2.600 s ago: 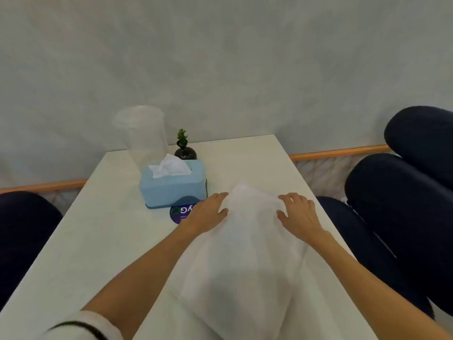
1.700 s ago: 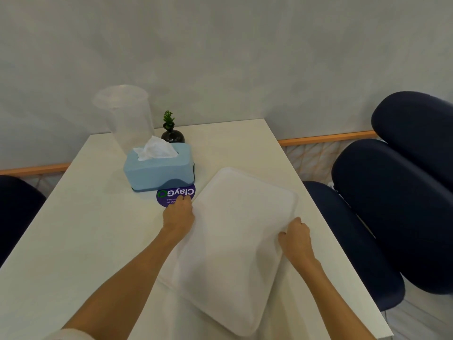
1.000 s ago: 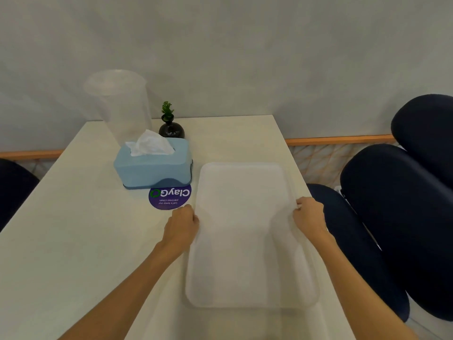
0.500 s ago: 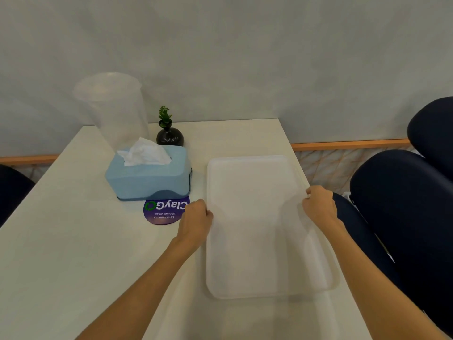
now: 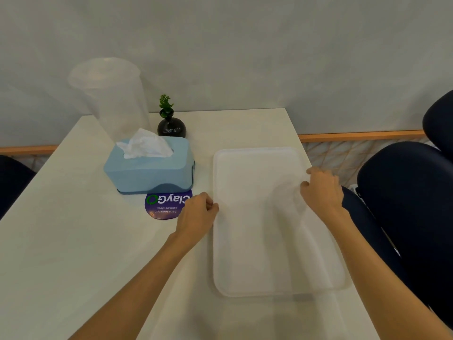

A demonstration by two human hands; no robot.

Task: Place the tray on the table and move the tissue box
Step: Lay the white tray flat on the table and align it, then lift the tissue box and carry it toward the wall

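A white rectangular tray [image 5: 259, 241] lies flat on the right half of the pale table [image 5: 73, 241], its right edge close to the table's edge. My left hand [image 5: 197, 215] grips the tray's left rim with curled fingers. My right hand [image 5: 322, 191] holds the right rim. A light blue tissue box [image 5: 149, 169] with a white tissue sticking out stands to the left of the tray, a short gap apart from it.
A round purple ClayGo sticker [image 5: 164, 207] lies in front of the tissue box. Behind the box stand a tall clear plastic container [image 5: 112, 101] and a small black vase with a green plant [image 5: 171, 125]. Dark blue chairs [image 5: 411, 204] crowd the right side; a wall is behind.
The tray was tilted and held over the table, then turned and laid flat on the right side. Both hands slid from its far end to its side rims.
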